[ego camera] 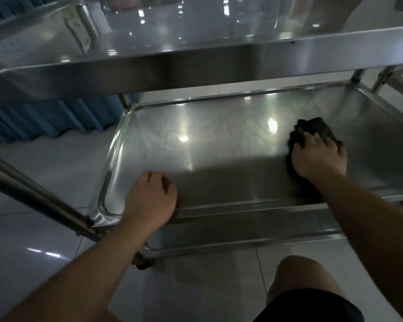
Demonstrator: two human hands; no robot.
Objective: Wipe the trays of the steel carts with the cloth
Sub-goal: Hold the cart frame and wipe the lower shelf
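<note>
A steel cart fills the view, with a shiny top tray (196,49) above and a lower tray (207,145) beneath it. On the right side of the lower tray my right hand (316,156) presses a dark crumpled cloth (312,131) flat against the steel. My left hand (151,196) rests on the near rim of the lower tray, close to its left corner, with the fingers curled over the edge. A whitish film shows on the tray's left half.
The cart's push handle (33,191) slants across the lower left. A caster wheel (142,263) sits under the near left corner. Blue corrugated panels (44,122) stand at the left. White floor tiles surround the cart; my bare knee (298,275) is at the bottom.
</note>
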